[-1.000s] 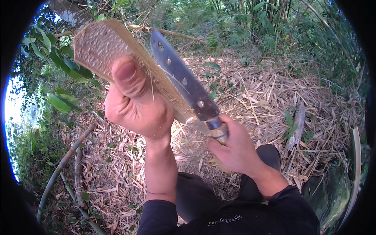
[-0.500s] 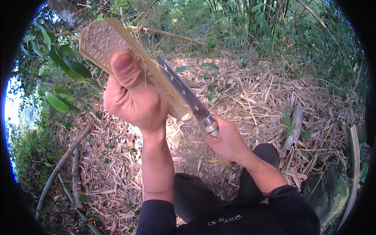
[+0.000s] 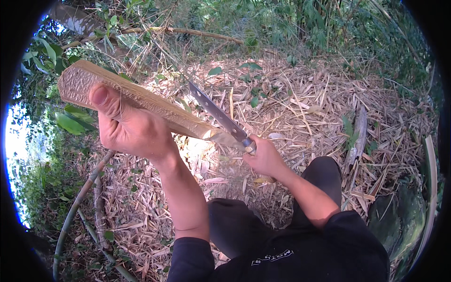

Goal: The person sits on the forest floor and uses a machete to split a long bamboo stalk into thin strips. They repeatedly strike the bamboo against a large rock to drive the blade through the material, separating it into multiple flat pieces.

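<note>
My left hand (image 3: 136, 127) is closed around a pale tan piece of wood (image 3: 155, 104), its thumb lying along the rough, pitted broad end. The piece slants from upper left down to a narrower, thinner tip near my right hand. Closed on a handle, my right hand (image 3: 268, 159) holds a large knife (image 3: 216, 111) with a row of holes along its dark metal blade. The blade points up and to the left, beyond the wood, with a gap showing between them along most of its length. My right fingers hide most of the handle.
Dry bamboo leaves and litter (image 3: 291, 108) cover the ground. A grey log (image 3: 359, 134) lies at right, near a pale split strip (image 3: 431, 188) and a dark green rock-like mass (image 3: 399, 225). Bent stems (image 3: 77, 202) stand at left; a thin pole (image 3: 202, 33) crosses behind.
My left hand has moved left, and the wood's broad end has swung left and down, so it lies flatter. A wider gap now shows between wood and blade. My right hand has barely shifted.
</note>
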